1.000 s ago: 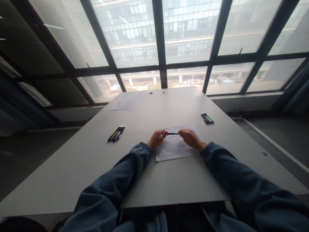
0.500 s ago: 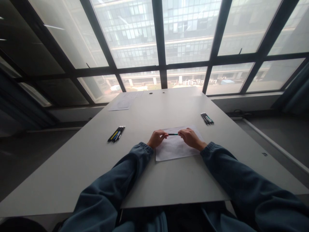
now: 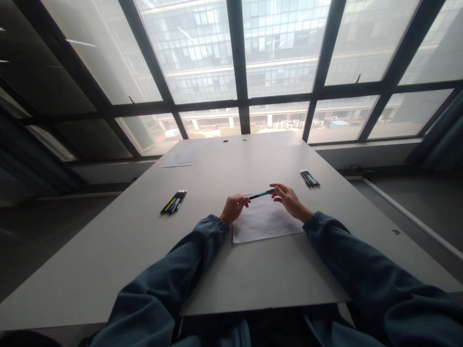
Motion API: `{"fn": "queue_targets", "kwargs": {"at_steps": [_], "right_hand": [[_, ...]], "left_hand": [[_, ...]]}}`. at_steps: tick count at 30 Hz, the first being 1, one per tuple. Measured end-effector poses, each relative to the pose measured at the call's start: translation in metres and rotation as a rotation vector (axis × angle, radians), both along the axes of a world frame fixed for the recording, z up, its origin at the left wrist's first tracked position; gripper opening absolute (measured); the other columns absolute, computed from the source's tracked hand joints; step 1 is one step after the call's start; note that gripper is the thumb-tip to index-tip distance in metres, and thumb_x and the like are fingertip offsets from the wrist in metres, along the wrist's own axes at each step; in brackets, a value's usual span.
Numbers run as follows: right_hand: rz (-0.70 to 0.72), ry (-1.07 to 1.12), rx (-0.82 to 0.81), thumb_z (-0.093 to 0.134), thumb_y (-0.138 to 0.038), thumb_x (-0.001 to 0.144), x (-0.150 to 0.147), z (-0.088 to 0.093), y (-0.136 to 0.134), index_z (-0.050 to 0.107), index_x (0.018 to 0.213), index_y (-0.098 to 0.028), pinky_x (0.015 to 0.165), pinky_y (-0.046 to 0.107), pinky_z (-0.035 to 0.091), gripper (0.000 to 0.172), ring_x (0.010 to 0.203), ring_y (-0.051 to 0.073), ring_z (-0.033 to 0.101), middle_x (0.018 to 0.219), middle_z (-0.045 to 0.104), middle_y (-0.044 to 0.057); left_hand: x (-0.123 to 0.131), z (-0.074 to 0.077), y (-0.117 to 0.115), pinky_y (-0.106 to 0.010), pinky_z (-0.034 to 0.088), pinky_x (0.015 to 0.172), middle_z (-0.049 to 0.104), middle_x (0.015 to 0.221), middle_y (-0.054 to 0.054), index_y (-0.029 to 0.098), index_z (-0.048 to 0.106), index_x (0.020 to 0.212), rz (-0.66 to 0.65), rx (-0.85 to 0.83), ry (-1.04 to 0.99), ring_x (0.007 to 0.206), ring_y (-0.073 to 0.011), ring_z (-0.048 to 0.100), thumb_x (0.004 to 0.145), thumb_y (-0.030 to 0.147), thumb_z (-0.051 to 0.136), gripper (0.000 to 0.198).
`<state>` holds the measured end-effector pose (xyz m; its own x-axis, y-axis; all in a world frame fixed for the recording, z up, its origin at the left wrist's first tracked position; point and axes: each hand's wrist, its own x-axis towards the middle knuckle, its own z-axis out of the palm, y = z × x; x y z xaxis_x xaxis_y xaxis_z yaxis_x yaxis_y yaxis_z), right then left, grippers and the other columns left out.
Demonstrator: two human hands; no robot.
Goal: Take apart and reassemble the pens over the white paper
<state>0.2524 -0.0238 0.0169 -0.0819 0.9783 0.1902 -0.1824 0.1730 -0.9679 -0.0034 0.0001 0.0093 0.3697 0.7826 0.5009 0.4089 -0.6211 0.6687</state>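
Observation:
A green and black pen (image 3: 263, 194) slants up to the right between my two hands, above a white sheet of paper (image 3: 265, 226). My left hand (image 3: 234, 208) is closed, pinching the dark end of the pen. At the green end is my right hand (image 3: 289, 201), its fingers parted around the tip of the pen; whether they touch it is hard to tell. The paper lies flat on the table under both hands, partly covered by them.
Several pens with black, yellow and blue parts (image 3: 173, 202) lie side by side on the white table (image 3: 119, 255) at left. Another row of pens (image 3: 310, 179) lies at right. Further papers (image 3: 181, 157) rest at the far left, near the windows.
My right hand has loosened from its pinch, with its fingers spreading. The pen has tilted, its right end rising, and more green shows. My left hand keeps its grip.

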Motion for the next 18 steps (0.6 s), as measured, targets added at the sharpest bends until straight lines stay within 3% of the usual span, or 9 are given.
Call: {"fn": "queue_targets", "kwargs": {"at_steps": [5,9,13,18], "right_hand": [[0.243,0.183,-0.167,0.079,-0.046,0.076,-0.010,0.000,-0.008,0.070,0.104,-0.018,0.069,0.028,0.051,0.041,0.075,0.014,0.062,0.079,0.065,0.003],[0.208,0.268,-0.208,0.080,-0.052,0.073,-0.011,-0.004,-0.005,0.070,0.087,-0.017,0.070,0.030,0.052,0.039,0.073,0.015,0.061,0.079,0.065,0.004],[0.124,0.399,-0.198,0.075,-0.059,0.075,-0.006,-0.004,0.002,0.062,0.074,-0.019,0.061,0.027,0.049,0.042,0.063,0.011,0.053,0.076,0.061,0.001],[0.121,0.474,-0.208,0.078,-0.051,0.077,0.003,-0.006,0.008,0.055,0.073,-0.021,0.051,0.025,0.041,0.037,0.056,0.010,0.044,0.072,0.056,-0.002]], "left_hand": [[0.001,0.002,-0.004,-0.027,0.049,0.070,0.074,0.075,-0.007,0.016,0.074,0.070,-0.091,-0.079,0.049,0.070,-0.0168,0.066,0.094,0.057,0.048,0.054],[0.001,0.001,-0.004,-0.028,0.049,0.072,0.075,0.079,-0.009,0.015,0.074,0.069,-0.159,-0.103,0.061,0.073,-0.0174,0.067,0.095,0.061,0.044,0.060],[0.001,-0.001,-0.002,-0.028,0.049,0.074,0.073,0.075,-0.008,0.014,0.076,0.082,-0.183,-0.098,0.055,0.069,-0.0163,0.066,0.097,0.060,0.037,0.062],[0.000,-0.002,-0.001,-0.028,0.049,0.075,0.072,0.071,-0.006,0.015,0.075,0.083,-0.131,-0.085,0.060,0.070,-0.0165,0.065,0.097,0.060,0.037,0.061]]}}
